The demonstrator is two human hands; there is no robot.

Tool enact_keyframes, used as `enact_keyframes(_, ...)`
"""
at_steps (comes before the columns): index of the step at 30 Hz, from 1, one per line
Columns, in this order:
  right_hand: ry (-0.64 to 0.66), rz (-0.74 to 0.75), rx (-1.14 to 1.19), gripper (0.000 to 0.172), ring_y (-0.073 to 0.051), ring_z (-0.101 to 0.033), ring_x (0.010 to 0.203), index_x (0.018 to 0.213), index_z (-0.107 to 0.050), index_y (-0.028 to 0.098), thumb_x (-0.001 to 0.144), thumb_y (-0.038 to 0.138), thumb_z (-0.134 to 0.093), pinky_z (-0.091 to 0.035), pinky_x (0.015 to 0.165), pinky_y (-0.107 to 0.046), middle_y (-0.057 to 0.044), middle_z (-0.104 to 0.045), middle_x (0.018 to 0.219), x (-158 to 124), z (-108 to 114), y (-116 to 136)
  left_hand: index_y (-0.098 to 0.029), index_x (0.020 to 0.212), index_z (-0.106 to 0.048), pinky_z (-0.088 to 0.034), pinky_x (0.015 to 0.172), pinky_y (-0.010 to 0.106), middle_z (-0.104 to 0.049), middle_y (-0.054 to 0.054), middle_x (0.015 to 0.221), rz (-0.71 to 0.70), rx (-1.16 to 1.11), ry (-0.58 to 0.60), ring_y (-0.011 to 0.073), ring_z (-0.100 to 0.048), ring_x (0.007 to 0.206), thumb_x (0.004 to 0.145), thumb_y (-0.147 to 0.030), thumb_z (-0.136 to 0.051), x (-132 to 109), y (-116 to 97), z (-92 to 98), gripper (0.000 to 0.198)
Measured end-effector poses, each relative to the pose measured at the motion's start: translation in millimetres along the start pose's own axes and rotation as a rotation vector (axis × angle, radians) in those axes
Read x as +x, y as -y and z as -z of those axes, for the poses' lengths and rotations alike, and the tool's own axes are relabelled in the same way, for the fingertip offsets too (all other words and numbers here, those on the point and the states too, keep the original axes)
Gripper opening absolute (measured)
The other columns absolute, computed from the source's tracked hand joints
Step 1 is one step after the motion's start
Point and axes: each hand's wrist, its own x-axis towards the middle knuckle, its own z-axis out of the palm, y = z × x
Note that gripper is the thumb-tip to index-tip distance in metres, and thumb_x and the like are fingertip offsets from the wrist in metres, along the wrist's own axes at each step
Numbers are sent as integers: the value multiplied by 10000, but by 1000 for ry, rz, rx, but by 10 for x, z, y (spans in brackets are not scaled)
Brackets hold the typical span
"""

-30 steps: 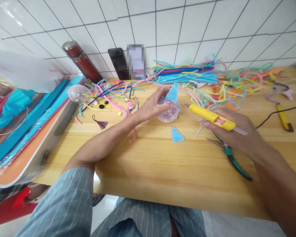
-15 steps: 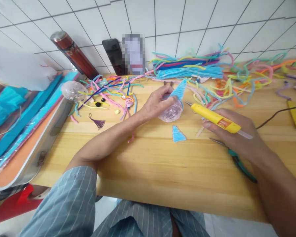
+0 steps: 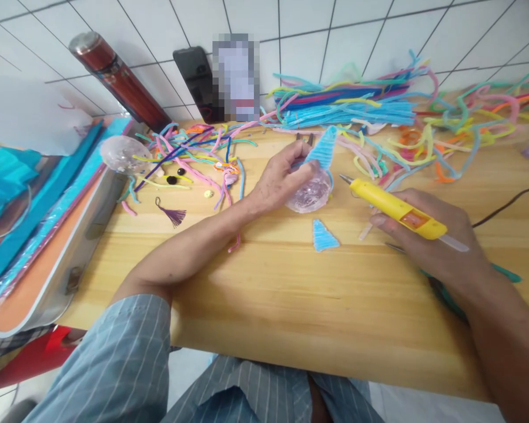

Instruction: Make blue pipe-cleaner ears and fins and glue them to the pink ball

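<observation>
My left hand [image 3: 286, 176] is closed on a blue pipe-cleaner triangle [image 3: 325, 147], pressed against a clear, round plastic piece [image 3: 309, 192] on the table. Wrapped in my right hand [image 3: 427, 235] is a yellow hot glue gun [image 3: 394, 205], its metal nozzle pointing left, a little apart from the clear piece. A clear glue stick [image 3: 455, 242] pokes out of the gun's back end. A second, smaller blue triangle [image 3: 324, 236] lies flat on the wood just below. Green-handled pliers [image 3: 449, 299] are partly hidden under my right forearm.
Loose pipe cleaners [image 3: 348, 108] line the wall side of the table. Further left are a purple tassel [image 3: 173, 212], a clear ball [image 3: 124, 155], a red thermos [image 3: 119, 82] and a black phone [image 3: 200, 85]. A black cord [image 3: 511, 205] runs off to the right.
The glue gun in my right hand has shifted slightly right and down. My left hand still holds the blue triangle at the clear piece. The whole view has moved a little.
</observation>
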Motion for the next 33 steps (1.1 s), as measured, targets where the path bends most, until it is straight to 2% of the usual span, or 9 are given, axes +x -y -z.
enact_keyframes(8,20,108,-28,159,-239,-697,818,956,-696,291,892,432,-732,-513,778,-384,-7,-760,900,54,-55,-24,-242,941,-588,-538,967,439,-665,45,972,0,11,-15,226,-611,957,1011,-532,-654,6,-23,-17,306)
enact_keyframes(12,11,132,-45,158,-242,-704,835,984,-704,290,905,424,-727,-513,784,-384,-11,-766,919,52,-60,-47,-261,932,-593,-550,973,457,-697,43,955,4,32,-19,242,-606,969,1013,-604,-651,22,16,-23,357)
enact_keyframes(16,22,111,-52,193,-258,-695,835,1001,-723,300,896,462,-724,-528,793,-401,-25,-762,928,40,-65,-60,-255,923,-607,-551,956,460,-704,48,966,-16,23,-29,246,-619,958,1005,-616,-653,23,33,-28,373)
enact_keyframes(20,30,77,-83,244,-277,-694,855,1011,-738,312,897,526,-708,-537,808,-419,-35,-766,943,31,-74,-60,-237,940,-617,-549,951,442,-683,47,976,-24,12,-7,226,-624,948,1015,-590,-660,-5,-39,6,363)
enact_keyframes(24,12,123,-73,191,-263,-709,866,995,-720,295,910,466,-715,-538,812,-403,-33,-772,949,29,-70,-68,-239,1067,-643,-556,1045,452,-719,62,1123,-58,87,95,260,-652,1077,927,-712,-748,-31,-106,65,504)
enact_keyframes(28,-8,181,-85,151,-253,-732,883,1020,-711,280,927,399,-719,-542,815,-388,-31,-781,963,21,-45,-83,-235,1255,-587,-542,1144,474,-662,104,1376,-66,75,148,319,-652,1295,841,-694,-856,-47,-92,70,674)
enact_keyframes(30,-18,179,-98,143,-253,-737,883,1026,-713,279,931,386,-720,-542,811,-388,-29,-781,956,9,-35,-82,-236,1285,-568,-544,1154,490,-638,106,1403,-47,55,141,338,-645,1343,806,-672,-898,-58,-71,50,726)
enact_keyframes(33,-28,181,-101,151,-252,-740,876,1042,-723,281,936,389,-730,-544,807,-388,-27,-784,958,-13,-29,-73,-240,1250,-607,-545,1149,503,-678,89,1325,7,40,122,358,-652,1334,760,-663,-946,-78,-55,19,731)
